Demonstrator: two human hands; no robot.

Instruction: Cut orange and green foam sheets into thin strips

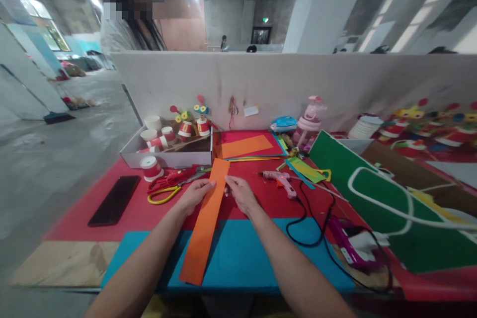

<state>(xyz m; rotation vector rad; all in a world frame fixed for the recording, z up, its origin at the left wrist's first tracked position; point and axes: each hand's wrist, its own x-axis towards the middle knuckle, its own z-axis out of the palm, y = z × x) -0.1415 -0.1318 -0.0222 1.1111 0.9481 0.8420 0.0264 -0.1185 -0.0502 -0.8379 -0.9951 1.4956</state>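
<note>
A long strip of orange paper (pixel 204 228) slants across the middle of the table, raised at its far end between my hands. My left hand (pixel 196 195) pinches its left edge, thumb on top. On the opposite edge, my right hand (pixel 239 193) grips the same strip with thumb and fingers. Under its near end lies a blue sheet (pixel 257 253). Yellow-handled scissors (pixel 164 195) and red-handled scissors (pixel 169 179) rest left of my left hand. To the right of my right hand is a pink glue gun (pixel 281 181).
A white box (pixel 167 159) holds paper cups and figures at the back left. A phone (pixel 115 201) lies at left. Orange paper (pixel 246 146) tops a stack behind. A green board (pixel 391 213), power strip (pixel 354 243) and cables occupy the right. A person (pixel 126 32) stands beyond the partition.
</note>
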